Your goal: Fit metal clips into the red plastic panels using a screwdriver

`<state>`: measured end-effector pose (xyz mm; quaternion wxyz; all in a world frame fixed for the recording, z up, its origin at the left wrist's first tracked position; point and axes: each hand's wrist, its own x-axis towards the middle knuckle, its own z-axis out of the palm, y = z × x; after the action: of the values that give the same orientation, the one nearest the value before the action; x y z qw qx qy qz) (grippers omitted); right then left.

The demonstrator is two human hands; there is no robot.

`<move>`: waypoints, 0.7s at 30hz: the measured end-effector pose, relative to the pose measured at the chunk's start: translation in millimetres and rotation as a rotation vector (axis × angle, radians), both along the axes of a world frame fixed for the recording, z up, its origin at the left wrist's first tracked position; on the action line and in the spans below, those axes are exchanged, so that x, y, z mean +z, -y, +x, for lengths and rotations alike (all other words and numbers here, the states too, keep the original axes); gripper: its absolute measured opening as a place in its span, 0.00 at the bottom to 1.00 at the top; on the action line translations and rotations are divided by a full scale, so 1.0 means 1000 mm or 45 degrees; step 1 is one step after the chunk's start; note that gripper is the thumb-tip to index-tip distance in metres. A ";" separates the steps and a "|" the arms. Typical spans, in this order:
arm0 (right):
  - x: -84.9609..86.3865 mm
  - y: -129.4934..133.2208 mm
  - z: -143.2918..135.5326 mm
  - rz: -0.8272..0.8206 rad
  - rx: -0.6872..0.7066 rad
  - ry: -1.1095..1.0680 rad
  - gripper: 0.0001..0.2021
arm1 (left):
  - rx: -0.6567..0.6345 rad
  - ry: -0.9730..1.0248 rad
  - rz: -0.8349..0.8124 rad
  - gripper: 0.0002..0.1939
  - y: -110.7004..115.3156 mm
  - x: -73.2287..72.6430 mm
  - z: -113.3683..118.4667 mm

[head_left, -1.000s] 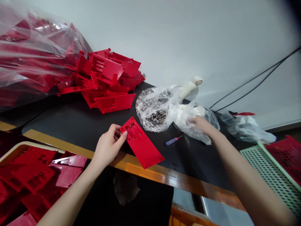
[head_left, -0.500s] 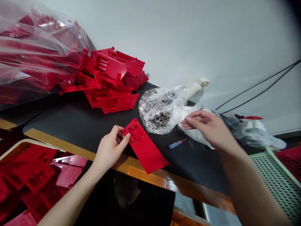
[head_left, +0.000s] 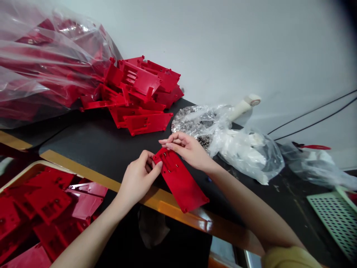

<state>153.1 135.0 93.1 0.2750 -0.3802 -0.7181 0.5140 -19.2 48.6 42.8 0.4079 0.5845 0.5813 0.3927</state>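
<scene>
"Where do we have the flat red plastic panel (head_left: 185, 188)?"

"In our left hand (head_left: 139, 176), thumb on top and fingers curled beneath at its upper left corner. It slants over the yellow-orange edge strip (head_left: 178, 211) of the black desk (head_left: 89, 137); we can't tell whether its near end rests there."

"And our right hand (head_left: 191, 150)?"

"Over the panel's far end, just beside the slotted recess with metal contacts (head_left: 170, 162). We keep its thumb and fingertips close together, but we can't tell whether they pinch anything small."

"What do we see behind it?"

"A clear plastic bag of small shiny metal pieces (head_left: 192, 119), partly hidden by that hand, and to its right a clear plastic bag of white pieces (head_left: 248, 150)."

"Anything on our left?"

"A loose heap of similar red panels (head_left: 145, 95) on the desk, next to a large clear plastic sack of red parts (head_left: 55, 70). Below the desk's edge we see more red panels in a cream-rimmed tub (head_left: 21, 174)."
</scene>
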 end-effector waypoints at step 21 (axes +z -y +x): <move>-0.036 -0.005 0.005 0.485 -0.001 0.222 0.02 | 0.003 0.001 -0.013 0.11 -0.001 0.000 0.001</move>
<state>158.1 139.9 57.4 0.2791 -0.3646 -0.8232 0.3340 -18.6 49.6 42.8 0.4106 0.5816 0.5837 0.3905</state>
